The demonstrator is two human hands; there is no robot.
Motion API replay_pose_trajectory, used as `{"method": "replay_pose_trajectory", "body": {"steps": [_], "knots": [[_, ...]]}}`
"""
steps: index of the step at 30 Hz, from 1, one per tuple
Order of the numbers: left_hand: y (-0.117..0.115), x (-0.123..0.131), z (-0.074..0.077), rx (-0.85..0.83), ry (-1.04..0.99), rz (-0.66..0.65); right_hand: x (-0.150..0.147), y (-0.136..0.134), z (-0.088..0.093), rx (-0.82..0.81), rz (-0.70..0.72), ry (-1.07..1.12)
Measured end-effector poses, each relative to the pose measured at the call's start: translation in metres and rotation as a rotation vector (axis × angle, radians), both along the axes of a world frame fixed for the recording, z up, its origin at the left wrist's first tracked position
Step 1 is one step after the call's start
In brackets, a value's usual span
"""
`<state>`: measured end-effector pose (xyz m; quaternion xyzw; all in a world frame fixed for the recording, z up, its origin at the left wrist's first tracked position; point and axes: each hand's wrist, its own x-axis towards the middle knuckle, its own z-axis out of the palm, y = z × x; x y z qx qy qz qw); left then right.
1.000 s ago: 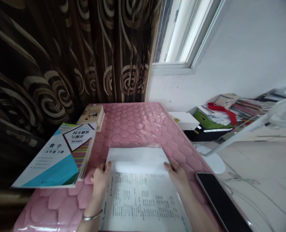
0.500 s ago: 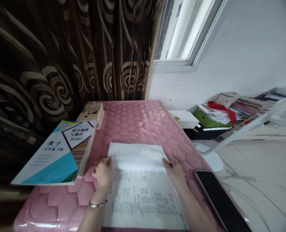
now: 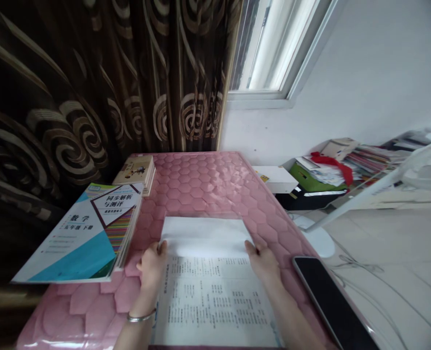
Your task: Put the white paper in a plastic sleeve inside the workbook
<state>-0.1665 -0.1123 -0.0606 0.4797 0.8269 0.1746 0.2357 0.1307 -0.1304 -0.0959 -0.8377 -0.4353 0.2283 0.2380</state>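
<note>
Holding a printed paper (image 3: 208, 306) at 6 o'clock, in front of the body, with a grip at either side. Gripping the left edge near the 10 o'clock corner with the left hand (image 3: 153, 265), laying the thumb on top and curling the other fingers in at the outer side. Gripping the right edge near the 2 o'clock corner with the right hand (image 3: 263, 262) in much the same pinch, almost level with the other. Wearing a silver bracelet (image 3: 141, 317) on the left wrist. Showing a blank white strip (image 3: 204, 236) across the paper toward 12 o'clock and, nearer 6 o'clock, blocks of dark print too small to read; cannot tell a fold from a separate sheet there. Cannot tell, either, about contact between paper and the pink, hexagon-patterned worktop (image 3: 197, 187). Having at 8 o'clock a stack of large books (image 3: 73, 253) with a white-and-blue top cover, and at 9 o'clock, just beyond, some smaller tan books (image 3: 135, 175). Having at 4 o'clock a dark-screened device (image 3: 332, 301), lying along the worktop's edge beside the right forearm (image 3: 293, 311). Facing a dark, swirl-patterned curtain (image 3: 109, 73) at 10 o'clock and a window (image 3: 262, 48) at 1 o'clock. Seeing past the worktop, at 3 o'clock, a white box (image 3: 279, 182), a green container (image 3: 306, 177) and a red cloth (image 3: 335, 166).
</note>
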Motion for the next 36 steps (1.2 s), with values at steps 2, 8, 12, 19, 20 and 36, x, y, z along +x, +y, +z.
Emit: {"method": "replay_pose_trajectory", "body": {"steps": [2, 8, 12, 19, 20, 36], "knots": [[0.003, 0.005, 0.002, -0.017, 0.021, 0.008, -0.006, 0.001, 0.008, -0.093, -0.012, -0.034], [0.004, 0.007, 0.001, 0.017, 0.059, 0.014, -0.004, 0.005, 0.012, -0.069, 0.017, -0.046], [-0.003, -0.003, -0.003, 0.084, -0.018, -0.014, 0.010, 0.007, 0.001, 0.095, 0.124, 0.120], [-0.008, -0.009, -0.005, 0.121, -0.115, -0.010, 0.006, 0.007, -0.002, 0.029, 0.047, 0.075], [-0.008, -0.009, -0.005, 0.120, -0.109, -0.006, 0.003, 0.007, 0.000, -0.009, 0.030, 0.041], [-0.006, -0.006, -0.011, 0.143, -0.033, -0.031, 0.011, 0.006, -0.005, 0.104, 0.071, 0.061]]}}
